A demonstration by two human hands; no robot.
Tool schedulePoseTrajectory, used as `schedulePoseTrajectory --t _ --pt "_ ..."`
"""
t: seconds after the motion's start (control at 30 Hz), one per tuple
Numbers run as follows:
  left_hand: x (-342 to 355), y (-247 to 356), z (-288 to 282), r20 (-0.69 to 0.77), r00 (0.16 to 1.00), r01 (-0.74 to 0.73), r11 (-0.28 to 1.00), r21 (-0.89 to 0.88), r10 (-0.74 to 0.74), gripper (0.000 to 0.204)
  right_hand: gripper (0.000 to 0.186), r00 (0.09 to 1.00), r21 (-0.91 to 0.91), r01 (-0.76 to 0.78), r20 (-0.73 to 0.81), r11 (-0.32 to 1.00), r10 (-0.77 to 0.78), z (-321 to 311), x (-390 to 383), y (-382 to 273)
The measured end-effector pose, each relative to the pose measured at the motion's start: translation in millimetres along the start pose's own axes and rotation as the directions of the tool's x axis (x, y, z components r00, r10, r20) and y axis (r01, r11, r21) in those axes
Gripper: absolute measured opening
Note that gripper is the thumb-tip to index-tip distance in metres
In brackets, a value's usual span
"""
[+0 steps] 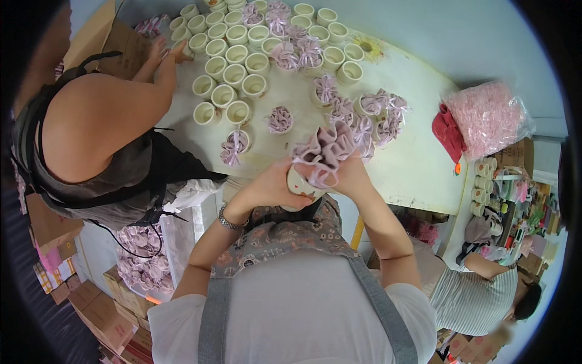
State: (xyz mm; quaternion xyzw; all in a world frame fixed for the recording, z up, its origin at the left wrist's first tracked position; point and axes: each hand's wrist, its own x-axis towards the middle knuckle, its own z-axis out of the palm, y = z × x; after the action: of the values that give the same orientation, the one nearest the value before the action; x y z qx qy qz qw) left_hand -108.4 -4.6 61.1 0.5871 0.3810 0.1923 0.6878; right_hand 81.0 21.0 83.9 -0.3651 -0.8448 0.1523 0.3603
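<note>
Close in front of my apron I hold a cream cup (301, 185) with a small printed pattern. A mauve drawstring pouch (326, 144) with a ruffled top and a pale ribbon bow sits in its mouth. My left hand (273, 184) is closed around the cup's side, thumb across the front. On the other side, my right hand (351, 177) is closed at the gathered pouch beside the ribbon; the pouch hides part of its fingers. Just beyond, on the table, stand a cup with a pouch (279, 120) and another with a ribboned pouch (234, 148).
Rows of cream cups (234, 75) cover the far left of the white table (412, 176); several hold pouches. A co-worker's arm (115, 115) reaches in at left. A bag of pink filler (490, 118) and red cloth (448, 133) lie right. A crate of pouches (142, 258) stands lower left.
</note>
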Motion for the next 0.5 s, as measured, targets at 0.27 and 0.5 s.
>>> schedulePoseTrajectory --t 0.27,0.5 --pt "-5.2 -6.8 19.3 -0.259 0.958 -0.160 0.981 -0.114 0.126 0.105 0.015 0.877 0.125 -0.428 0.299 0.895 0.377 14.8 -36.5 10.5" --pt "-18.9 -16.9 43.9 -0.292 0.953 -0.060 0.994 0.091 0.084 0.101 0.032 0.801 0.314 -0.560 0.441 0.767 0.404 4.8 -32.5 -0.9"
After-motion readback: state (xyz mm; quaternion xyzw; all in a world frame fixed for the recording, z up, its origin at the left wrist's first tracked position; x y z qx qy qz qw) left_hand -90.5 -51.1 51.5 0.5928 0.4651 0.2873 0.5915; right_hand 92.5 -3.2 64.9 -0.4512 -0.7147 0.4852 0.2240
